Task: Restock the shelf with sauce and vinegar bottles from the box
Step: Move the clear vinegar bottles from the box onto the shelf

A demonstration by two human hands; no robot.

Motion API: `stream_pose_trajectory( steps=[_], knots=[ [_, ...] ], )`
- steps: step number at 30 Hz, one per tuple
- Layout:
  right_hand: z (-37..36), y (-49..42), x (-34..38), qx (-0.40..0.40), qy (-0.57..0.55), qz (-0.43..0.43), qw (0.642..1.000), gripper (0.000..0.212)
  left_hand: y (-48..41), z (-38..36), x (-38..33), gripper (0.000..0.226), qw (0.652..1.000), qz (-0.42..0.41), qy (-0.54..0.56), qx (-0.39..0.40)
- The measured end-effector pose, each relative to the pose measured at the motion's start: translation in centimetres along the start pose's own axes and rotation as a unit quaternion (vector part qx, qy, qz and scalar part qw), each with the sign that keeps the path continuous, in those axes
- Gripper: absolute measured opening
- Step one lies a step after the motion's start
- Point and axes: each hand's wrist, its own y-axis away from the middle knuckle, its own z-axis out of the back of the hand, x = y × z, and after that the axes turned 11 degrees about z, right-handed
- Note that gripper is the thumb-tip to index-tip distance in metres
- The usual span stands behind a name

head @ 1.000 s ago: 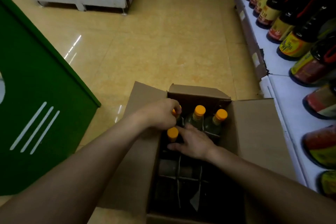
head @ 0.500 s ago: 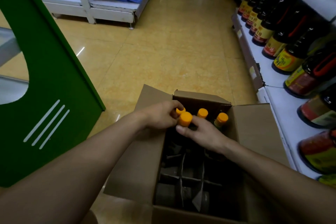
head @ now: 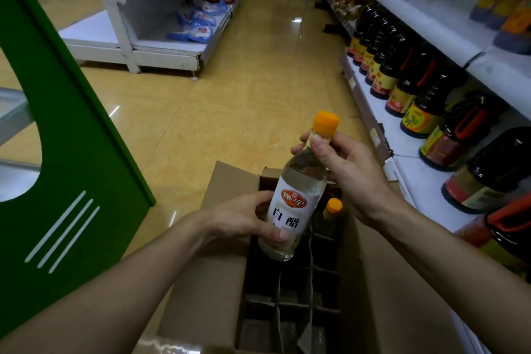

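Now vinegar bottle (head: 296, 204) between left hand (head: 244, 218), right hand (head: 342, 164)

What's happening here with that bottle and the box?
A person is restocking a shop shelf. Both hands hold a clear vinegar bottle above the open box: the right hand pinches its neck under the orange cap, the left hand grips its lower body. Another orange-capped bottle stands in the box. Dark sauce bottles line the shelf on the right.

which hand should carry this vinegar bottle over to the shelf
Right, probably. The right hand pinches the vinegar bottle at its neck, and the shelf stands on that side; the left hand would have to reach across.
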Motion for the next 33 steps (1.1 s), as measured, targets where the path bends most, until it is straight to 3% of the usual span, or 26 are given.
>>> stream_pose_trajectory(
  steps=[5,9,13,17,20,27,30,33],
  knots=[
    [0.4,-0.6,1.3,-0.022,-0.008,0.002,1.000,0.038,-0.1,-1.7,-0.8,0.059,0.997,-0.035,0.066,-0.036],
    [0.2,-0.8,1.9,-0.017,-0.005,-0.007,1.000,0.040,-0.3,-2.4,-0.8,0.069,0.993,-0.055,0.096,-0.052],
    [0.3,-0.6,1.3,0.039,0.026,-0.026,0.999,0.033,-0.5,-2.6,-1.3,0.060,0.988,-0.068,0.119,-0.074],
    [0.3,0.0,0.1,0.089,0.040,-0.042,0.994,0.067,-0.7,-2.4,-1.5,0.058,0.981,-0.083,0.151,-0.091],
    [0.6,-0.2,-0.2,0.096,0.040,-0.043,0.994,0.074,-0.7,-2.3,-1.5,0.061,0.980,-0.085,0.156,-0.094],
    [2.1,-1.6,1.8,0.064,0.024,-0.048,0.997,0.065,0.3,-1.3,-4.9,0.057,0.981,-0.094,0.141,-0.098],
    [3.3,-2.6,4.2,0.046,0.001,-0.032,0.998,0.051,1.5,-0.6,-7.6,0.053,0.980,-0.102,0.132,-0.112],
    [4.6,-3.8,8.1,0.040,0.004,-0.027,0.999,0.052,3.3,0.5,-10.9,0.054,0.980,-0.107,0.116,-0.119]
  ],
)
